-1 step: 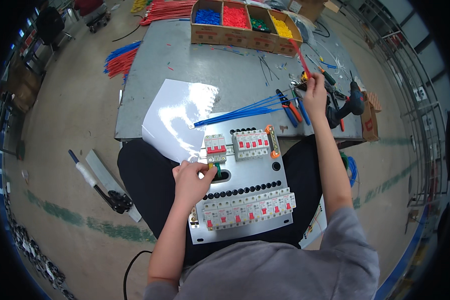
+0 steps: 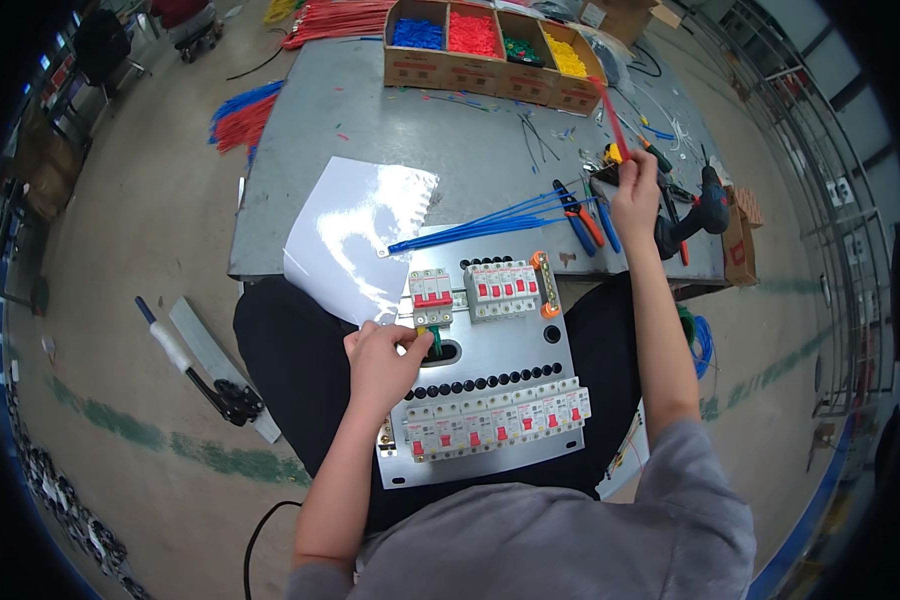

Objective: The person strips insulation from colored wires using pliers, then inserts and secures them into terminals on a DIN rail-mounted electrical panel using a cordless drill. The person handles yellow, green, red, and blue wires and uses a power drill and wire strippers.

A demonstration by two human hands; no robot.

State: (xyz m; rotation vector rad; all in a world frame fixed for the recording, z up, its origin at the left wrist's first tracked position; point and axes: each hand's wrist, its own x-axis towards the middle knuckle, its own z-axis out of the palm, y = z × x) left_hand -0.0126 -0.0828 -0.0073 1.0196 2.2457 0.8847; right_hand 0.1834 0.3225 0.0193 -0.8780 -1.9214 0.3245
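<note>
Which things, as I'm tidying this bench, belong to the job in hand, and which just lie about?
Seemingly in the job:
metal panel with switches
green wire at the left hand
red strip in the right hand

Likely just lying about:
white sheet
drill
long-handled tool

The grey counter (image 2: 270,215) stretches out in front of you. Towards its far side sits a cardboard box (image 2: 515,84) split into four bins, and to the left of that a bundle of red wires (image 2: 335,24). On your near left lies a sheet of white paper (image 2: 315,235) (its lower part reaches past the counter's edge). To your right are pliers (image 2: 579,217) with orange and blue handles and a cordless drill (image 2: 708,208). Thin black strips (image 2: 532,140) and small coloured scraps lie scattered between.
</note>
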